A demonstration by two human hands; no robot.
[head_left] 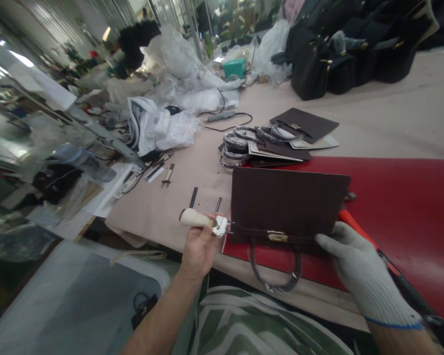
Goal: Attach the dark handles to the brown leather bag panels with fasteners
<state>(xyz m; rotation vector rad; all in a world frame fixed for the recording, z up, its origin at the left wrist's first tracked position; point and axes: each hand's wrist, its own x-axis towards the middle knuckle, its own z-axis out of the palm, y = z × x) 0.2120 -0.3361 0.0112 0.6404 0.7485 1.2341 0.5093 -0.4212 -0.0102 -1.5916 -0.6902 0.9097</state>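
Note:
My bare left hand (200, 249) is wrapped round a two-pronged tool (194, 218) with a thick cream handle. White material surrounds its metal end, and its thin prongs point right, at the left edge of a dark brown bag panel (286, 199). Whether they touch the panel I cannot tell. A gloved right hand (355, 264), mine, grips the panel's lower right corner, thumb on top and other fingers partly hidden. Along the panel's near side runs a strap with a gold-coloured clasp (277, 236). A plastic-wrapped carrying handle (276, 286) hangs towards me.
Beneath the panel lies a red mat (403, 212). An orange-and-black tool (358, 227) rests beside my right hand. Behind are stacked bag panels with wrapped handles (240, 143), a grey corded tool (220, 117), black bags (311, 69) and plastic wrapping (177, 128).

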